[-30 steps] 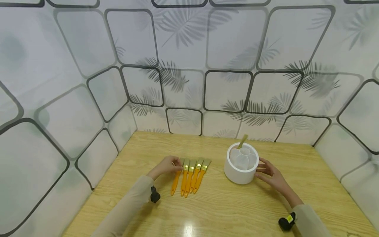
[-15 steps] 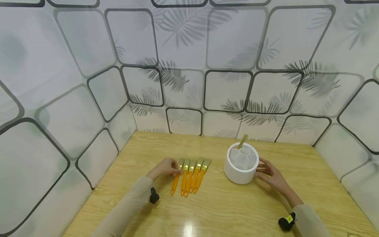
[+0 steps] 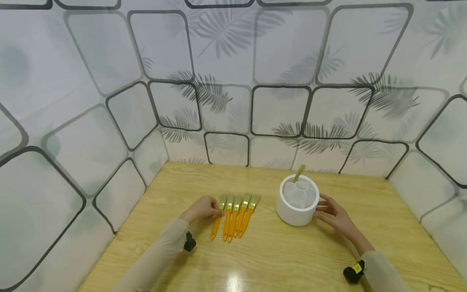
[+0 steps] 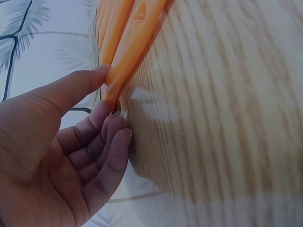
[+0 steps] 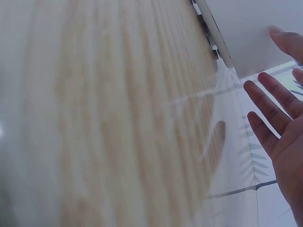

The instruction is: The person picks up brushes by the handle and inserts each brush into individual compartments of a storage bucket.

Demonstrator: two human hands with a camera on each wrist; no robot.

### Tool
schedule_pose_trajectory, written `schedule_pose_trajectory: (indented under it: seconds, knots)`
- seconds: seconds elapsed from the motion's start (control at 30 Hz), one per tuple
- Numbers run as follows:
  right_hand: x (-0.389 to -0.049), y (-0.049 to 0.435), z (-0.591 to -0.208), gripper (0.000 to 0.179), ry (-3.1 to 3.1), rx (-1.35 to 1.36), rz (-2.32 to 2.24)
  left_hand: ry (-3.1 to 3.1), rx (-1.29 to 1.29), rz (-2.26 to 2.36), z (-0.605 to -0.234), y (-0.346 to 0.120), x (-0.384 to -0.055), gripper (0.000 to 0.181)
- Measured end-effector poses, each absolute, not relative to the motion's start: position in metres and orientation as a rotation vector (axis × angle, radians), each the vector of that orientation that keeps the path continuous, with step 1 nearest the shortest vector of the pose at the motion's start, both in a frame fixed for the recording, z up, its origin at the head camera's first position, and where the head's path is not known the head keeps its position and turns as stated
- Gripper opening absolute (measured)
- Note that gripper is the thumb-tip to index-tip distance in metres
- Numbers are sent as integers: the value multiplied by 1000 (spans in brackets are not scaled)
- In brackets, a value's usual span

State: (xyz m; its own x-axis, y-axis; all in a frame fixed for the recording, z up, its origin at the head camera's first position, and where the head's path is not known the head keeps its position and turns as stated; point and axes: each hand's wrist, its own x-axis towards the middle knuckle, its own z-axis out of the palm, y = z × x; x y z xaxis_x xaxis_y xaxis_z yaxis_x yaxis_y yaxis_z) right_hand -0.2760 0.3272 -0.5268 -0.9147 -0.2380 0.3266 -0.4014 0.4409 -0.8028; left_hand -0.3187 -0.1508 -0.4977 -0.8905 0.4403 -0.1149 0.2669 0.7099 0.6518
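the left hand had slid slightly nearer, baring the metal band of the leftmost brush. thumb and forefinger pinched that brush, seemingly settling the hold, though it looked unlifted from the table, left of 4 other brushes. the right hand stayed spread at the white pot's right side; contact was unclear.

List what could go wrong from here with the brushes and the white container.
The left hand pinches the leftmost brush; lifting it might nudge the neighbouring brush lying close by.
The right hand is at the side of the white container, so a stray push could shift it.
The leaning brush sticks up above the rim and might get knocked.
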Motion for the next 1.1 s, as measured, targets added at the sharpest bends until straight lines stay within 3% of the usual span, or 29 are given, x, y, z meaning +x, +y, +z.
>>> schedule_pose_trajectory:
  seconds: [0.2, 0.53, 1.1]
  knots:
    - [-278, 328, -526, 66, -2522, 557, 1468, 2680, 539, 944, -497, -150, -318, 43]
    - [-275, 329, -530, 65, -2539, 543, 1467, 2653, 542, 1003, -492, -151, -310, 38]
    - [-276, 328, -528, 65, -2532, 559, 1437, 2701, 322, 957, -493, -145, -313, 32]
